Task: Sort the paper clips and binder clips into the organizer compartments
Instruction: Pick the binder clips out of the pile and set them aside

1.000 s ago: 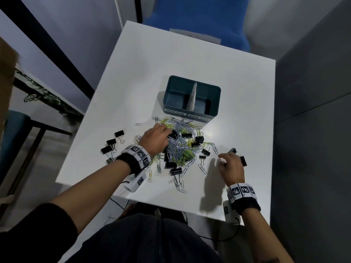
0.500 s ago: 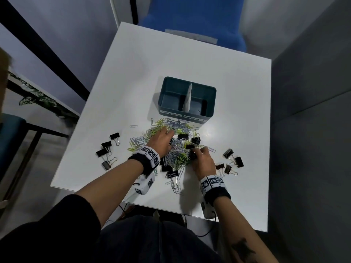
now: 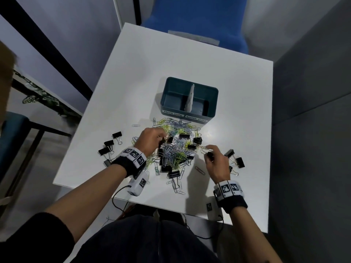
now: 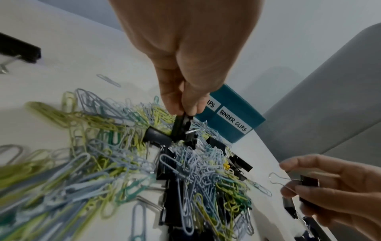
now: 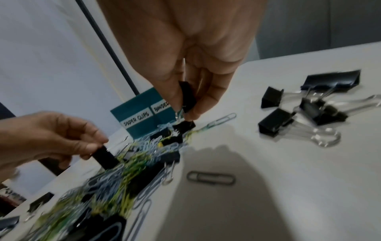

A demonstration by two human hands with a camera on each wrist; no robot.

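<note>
organizer [image 3: 213, 103] labels: "paper clips", "binder clips" (both hands' fingers [image 4: 175, 104] pinching black binder clips [image 4: 180, 127]).

White table [image 3: 190, 59], blue chair [image 3: 195, 16] behind it, grey partition [image 3: 311, 92] on the right

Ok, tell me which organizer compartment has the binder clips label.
The right-hand compartment of the teal organizer, right of the white divider. Its front label reads BINDER CLIPS; the left one's reads PAPER CLIPS.

paper clip pile [image 5: 86, 203] blurred, organizer [image 4: 230, 114] label half-hidden
</note>
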